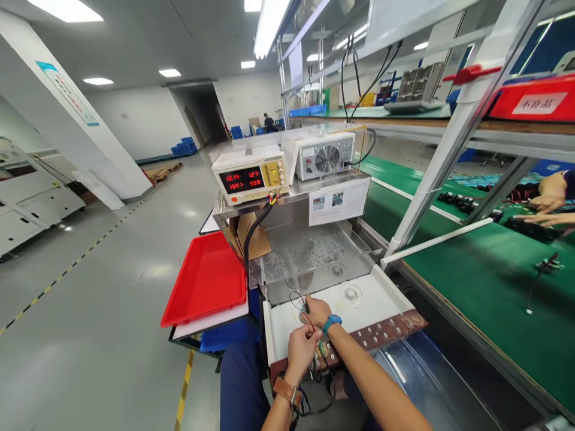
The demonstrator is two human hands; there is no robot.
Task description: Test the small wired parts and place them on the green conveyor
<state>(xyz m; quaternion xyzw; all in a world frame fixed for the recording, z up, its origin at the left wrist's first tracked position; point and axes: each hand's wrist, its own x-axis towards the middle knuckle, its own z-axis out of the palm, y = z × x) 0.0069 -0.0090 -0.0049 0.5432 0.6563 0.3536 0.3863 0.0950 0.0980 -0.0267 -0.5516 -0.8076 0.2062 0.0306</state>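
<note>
My right hand [318, 312], with a blue band at its wrist, is closed on a small dark part with thin wires [306, 307], just above the white tray [372, 298]. Too little of that part shows to name it. Nearer to me, my left hand [300, 348], wearing a brown strap, pinches a thin wire [311, 323] that runs up toward the right hand. Along the tray's front edge runs a brown strip with rows of metal studs [381, 330]. Clips and dark leads [321, 353] sit on this strip beside my left hand.
A power supply [251, 176] with red digits stands on a metal shelf beside a fan-backed unit [326, 157]. From it hangs a thick black cable [248, 239]. At left lies a red tray [206, 278]. Another person's hands [550, 200] work over the green bench [476, 287].
</note>
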